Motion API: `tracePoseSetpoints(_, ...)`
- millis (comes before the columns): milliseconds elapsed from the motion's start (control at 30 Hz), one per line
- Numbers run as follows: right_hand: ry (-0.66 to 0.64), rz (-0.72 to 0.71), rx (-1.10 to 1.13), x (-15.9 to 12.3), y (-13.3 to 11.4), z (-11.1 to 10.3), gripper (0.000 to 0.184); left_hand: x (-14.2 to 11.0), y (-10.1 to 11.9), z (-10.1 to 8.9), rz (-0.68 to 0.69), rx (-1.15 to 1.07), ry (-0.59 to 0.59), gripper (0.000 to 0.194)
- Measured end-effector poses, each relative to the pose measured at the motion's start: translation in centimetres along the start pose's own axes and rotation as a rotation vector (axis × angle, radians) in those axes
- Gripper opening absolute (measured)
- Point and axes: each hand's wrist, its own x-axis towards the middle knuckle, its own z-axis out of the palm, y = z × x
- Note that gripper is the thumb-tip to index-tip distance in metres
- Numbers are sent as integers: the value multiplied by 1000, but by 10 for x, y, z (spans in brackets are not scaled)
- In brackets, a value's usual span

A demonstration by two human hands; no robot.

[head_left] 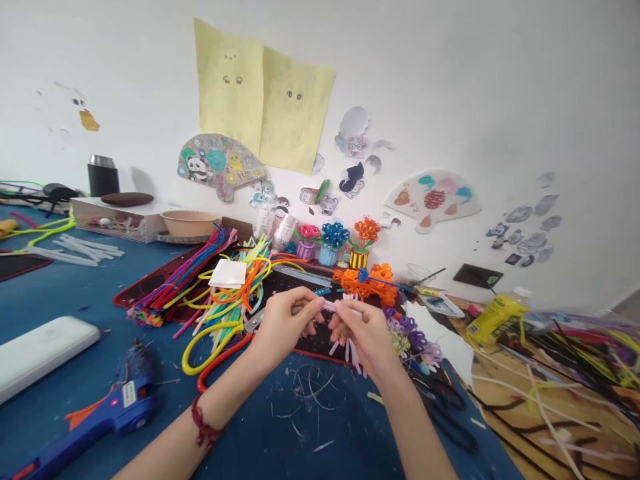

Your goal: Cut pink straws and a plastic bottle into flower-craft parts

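A short pale lilac pipe cleaner (329, 305) is stretched between my hands. My left hand (286, 323) pinches one end with thumb and forefinger. On the other side, my right hand (369, 333) pinches it too, its remaining fingers curled below. Under my right hand lie several cut pale lilac pipe cleaner pieces (354, 357). Purple pipe cleaner flowers (407, 333) sit just to the right, and orange pipe cleaner loops (367, 283) are heaped behind. To the left of my left hand, yellow pipe cleaners (193, 350) spill over the mat's edge.
A blue glue gun (125, 407) with a lit red light lies front left, near a white case (47, 350). Black scissors (450, 407) rest at right. Finished potted flowers (334, 243) stand by the wall. A yellow bottle (497, 317) and loose pipe cleaners cover the right side.
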Motion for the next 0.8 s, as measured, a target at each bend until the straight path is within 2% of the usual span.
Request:
tracePoseSetpoints(167, -128, -6, -207, 0, 3, -6, 36, -1, -1, -1, 29, 163, -33, 26)
tracePoseSetpoints(400, -114, -66, -335, 2, 4, -11, 35, 1, 3, -7, 75, 263, -115, 21)
tracePoseSetpoints(533, -116, -84, -446, 2, 5, -11, 32, 0, 4, -8, 110, 407, -94, 22)
tracePoseSetpoints(700, -108, -199, -621, 4, 8, -12, 29, -1, 0, -10, 192, 606, -117, 23)
tracePoseSetpoints(800, -119, -179, -623, 4, 7, -13, 31, 1, -4, -11, 231, 639, -111, 18)
